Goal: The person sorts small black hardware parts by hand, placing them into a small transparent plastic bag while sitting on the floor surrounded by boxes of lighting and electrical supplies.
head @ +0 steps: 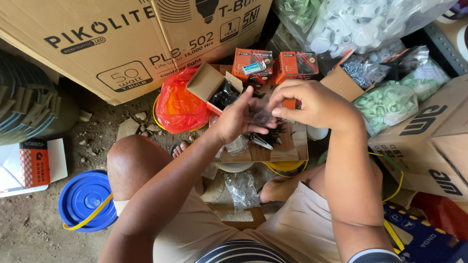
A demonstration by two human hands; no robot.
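My left hand (pixel 237 121) and my right hand (pixel 312 103) meet above a small wooden board (pixel 287 146). Between their fingers they hold a small clear plastic bag (pixel 261 116) with dark contents. More black screws (pixel 275 132) lie loose on the board beneath, beside another small clear bag (pixel 238 144). An open cardboard box (pixel 210 84) with dark screws stands just behind my left hand. Two orange screw boxes (pixel 273 64) stand at the back of the board.
A large cardboard carton (pixel 122 44) fills the back left. An orange plastic bag (pixel 179 108) lies beside the open box. A blue lid with yellow handle (pixel 85 199) sits on the dirt floor. Bags of white and green fittings (pixel 385 104) and cartons (pixel 429 141) crowd the right.
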